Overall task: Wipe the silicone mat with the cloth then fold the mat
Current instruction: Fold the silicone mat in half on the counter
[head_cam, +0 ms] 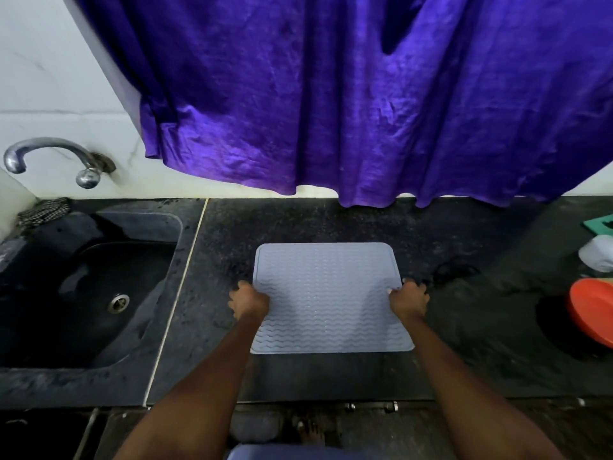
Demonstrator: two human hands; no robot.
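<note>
view from the wearer's head, looking down. nearest, at the bottom edge, a bare foot (pixel 310 433) on a dim floor, partly cut off. two bare forearms reach forward over the front of a dark stone desk (pixel 464 343).

the left hand (pixel 249 302) and the right hand (pixel 408 300) each grasp one side edge of a pale blue silicone mat (pixel 326 293), fingers curled under the rim and thumbs on top. the mat lies ridged side up on the desk, square to the person, between the two hands. gripping both sides evenly looks like a way to keep it straight and ready to lift for folding. neither hand holds a cloth, so whether the wiping is done cannot be told.

the fingertips are hidden beneath the mat. a thin dark tangle (pixel 454 270) just beyond the right hand is too faint to identify.

to the left, a dark sink (pixel 83 293) is set into the desk; a checked rag (pixel 44 210) sits at its far corner under a metal tap (pixel 53 157) – possibly the cloth, though that is a guess. at the right edge an orange dish (pixel 593 313), something white (pixel 598 254) and a green shape (pixel 600 225) are cut off.

farthest, a purple curtain (pixel 365 94) hangs over the wall, hiding what lies behind it.
</note>
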